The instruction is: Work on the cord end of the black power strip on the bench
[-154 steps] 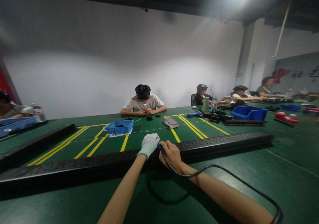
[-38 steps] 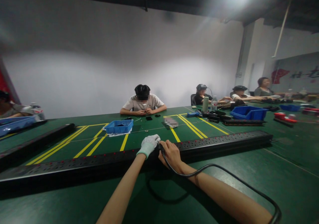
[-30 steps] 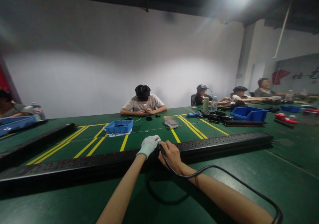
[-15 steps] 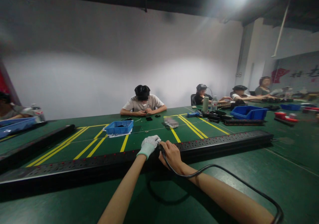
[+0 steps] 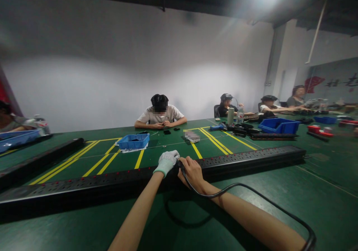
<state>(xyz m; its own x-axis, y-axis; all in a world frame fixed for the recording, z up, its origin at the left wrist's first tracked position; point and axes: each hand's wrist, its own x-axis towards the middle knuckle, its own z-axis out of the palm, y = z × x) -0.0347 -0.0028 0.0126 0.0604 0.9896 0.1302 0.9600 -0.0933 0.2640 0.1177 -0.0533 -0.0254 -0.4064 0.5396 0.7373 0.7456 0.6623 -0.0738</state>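
A long black power strip (image 5: 112,179) with rows of sockets and small red switches runs across the green table in front of me. My left hand (image 5: 167,162), in a white glove with a mint cuff, is at its middle with the fingers curled; what they hold is hidden. Right beside it, my bare right hand (image 5: 191,173) is closed around the end of a black power cable (image 5: 243,185). The cable's tip is hidden between both hands, against the strip. From there the cable loops over my right forearm toward the lower right.
Beyond the strip stand a small blue bin (image 5: 133,142) and a grey blurred object (image 5: 191,136). Another black strip (image 5: 41,158) lies at left. A larger blue bin (image 5: 279,126), bottles and black parts stand back right. One person (image 5: 160,115) sits opposite; others sit along the table.
My hands keep the same hold at the strip, with hardly any movement. The whole view has shifted very slightly. At the back right, a seated person's hand has risen.
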